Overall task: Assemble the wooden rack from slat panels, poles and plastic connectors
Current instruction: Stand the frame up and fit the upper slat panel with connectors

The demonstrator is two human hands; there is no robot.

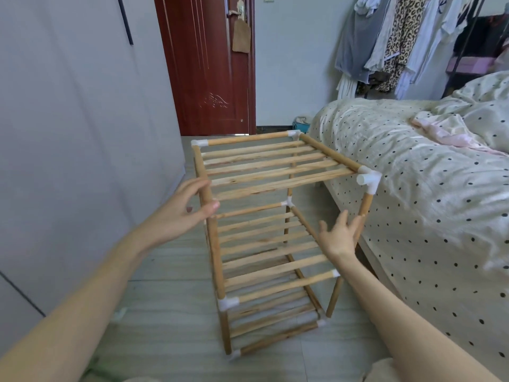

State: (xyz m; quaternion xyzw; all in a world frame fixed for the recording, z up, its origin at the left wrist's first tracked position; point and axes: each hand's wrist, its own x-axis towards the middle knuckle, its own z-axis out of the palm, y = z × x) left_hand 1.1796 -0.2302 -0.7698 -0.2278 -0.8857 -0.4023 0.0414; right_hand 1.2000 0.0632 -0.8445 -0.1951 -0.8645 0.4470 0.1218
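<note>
The three-tier rack of round pale-wood poles and flat slat panels [264, 230] stands upright on the grey plank floor [170, 312], just beside the polka-dot covered bed [413, 188] on the right. It looks almost complete. The one gap is at the near edge of the top tier: the white plastic corner connector at the near right [369, 180] has an empty socket facing left, and no pole spans from it to the near left corner.

The left hand [190, 210] curls around the near left upright pole [210, 244] close to its top, with the thumb across the front of it. That corner's connector, if there is one, is hidden by the hand. The right hand [340, 232] is released, with its fingers spread, and reaches toward the near right upright pole [365, 208]. Whether it touches the pole cannot be told.

The step in hand is probably steadying or squaring the frame. It is best to grip both near uprights low on the top section, press them gently inward and down so that each pole seats fully in its socket, and avoid twisting, which could pull push-fit joints apart.

The poles are smooth turned dowels in a warm honey tone. The slats are thin, flat and lighter, with visible grain. The connectors are translucent white, tubular and multi-way, and probably slightly flexible.
</note>
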